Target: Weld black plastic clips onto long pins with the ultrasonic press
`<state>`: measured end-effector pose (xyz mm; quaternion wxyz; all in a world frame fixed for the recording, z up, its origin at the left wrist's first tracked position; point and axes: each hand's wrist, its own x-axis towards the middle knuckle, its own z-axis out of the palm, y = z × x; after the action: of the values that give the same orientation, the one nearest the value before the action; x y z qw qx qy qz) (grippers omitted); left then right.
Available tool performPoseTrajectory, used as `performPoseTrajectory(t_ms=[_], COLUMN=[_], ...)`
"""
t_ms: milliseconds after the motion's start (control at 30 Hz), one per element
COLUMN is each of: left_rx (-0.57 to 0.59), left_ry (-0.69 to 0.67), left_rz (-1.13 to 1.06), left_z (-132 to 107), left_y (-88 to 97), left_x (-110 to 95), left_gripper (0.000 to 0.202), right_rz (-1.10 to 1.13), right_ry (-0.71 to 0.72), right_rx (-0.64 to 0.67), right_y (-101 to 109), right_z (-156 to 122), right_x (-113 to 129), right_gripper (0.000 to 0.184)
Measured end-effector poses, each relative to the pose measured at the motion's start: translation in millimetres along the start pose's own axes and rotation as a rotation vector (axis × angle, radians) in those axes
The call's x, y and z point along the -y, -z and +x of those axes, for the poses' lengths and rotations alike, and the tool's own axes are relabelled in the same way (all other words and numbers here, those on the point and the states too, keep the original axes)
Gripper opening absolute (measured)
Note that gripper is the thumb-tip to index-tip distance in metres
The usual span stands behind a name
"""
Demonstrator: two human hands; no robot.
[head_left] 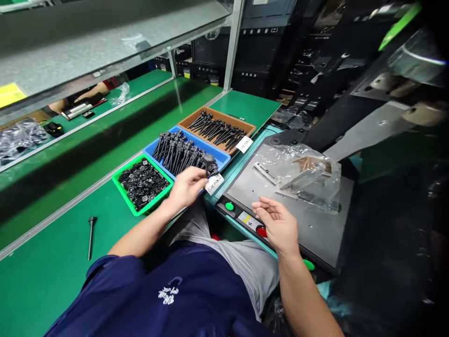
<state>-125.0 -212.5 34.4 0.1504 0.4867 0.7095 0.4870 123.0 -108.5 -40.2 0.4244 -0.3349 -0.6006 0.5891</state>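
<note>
My left hand (pixel 189 187) is closed in a pinch on a black round-headed part (pixel 209 162), in front of the blue tray (pixel 224 161). Its lower end is hidden by my fingers. Long black ribbed pieces with knobbed heads fill the blue tray. Beside it, small black caps (pixel 143 182) lie heaped in a green tray (pixel 135 211). My right hand (pixel 278 225) hovers over the front edge of the machine plate (pixel 315 238), near a red button (pixel 261 231). Its fingers are loosely curled, thumb slightly apart, and nothing shows in them.
A brown tray (pixel 196 112) holds more black pieces behind the blue one. One black rod with a head (pixel 91 236) lies alone on the green bench (pixel 45 281). Clear plastic covers a metal fixture (pixel 305 178) on the plate. Another person's arm (pixel 93 91) shows beneath the shelf (pixel 105 42).
</note>
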Motion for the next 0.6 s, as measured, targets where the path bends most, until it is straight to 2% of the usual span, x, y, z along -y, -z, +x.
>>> performPoseTrajectory(t_ms=[100, 200, 300, 433, 600], left_rx=[-0.146, -0.144, -0.029, 0.189, 0.288], left_ry=[0.041, 0.095, 0.158, 0.251, 0.273], left_rz=[0.189, 0.397, 0.579, 0.718, 0.787], left_z=[26.6, 49.3, 62.7, 69.2, 69.4], left_y=[38.5, 55.8, 56.3, 49.0, 42.8], left_x=[21.1, 42.9, 62.1, 81.5, 84.1], left_gripper=[0.023, 0.022, 0.021, 0.019, 0.016], right_rz=[-0.01, -0.057, -0.078, -0.09, -0.099], right_ry=[-0.049, -0.1, -0.127, -0.152, -0.229], right_rx=[-0.002, -0.018, -0.019, -0.015, 0.011], right_y=[3.7, 6.7, 10.8, 17.2, 18.7], right_z=[-5.9, -12.2, -17.2, -23.4, -33.2], right_x=[-6.4, -9.4, -12.0, -19.9, -32.9], right_gripper=[0.034, 0.032, 0.034, 0.038, 0.04])
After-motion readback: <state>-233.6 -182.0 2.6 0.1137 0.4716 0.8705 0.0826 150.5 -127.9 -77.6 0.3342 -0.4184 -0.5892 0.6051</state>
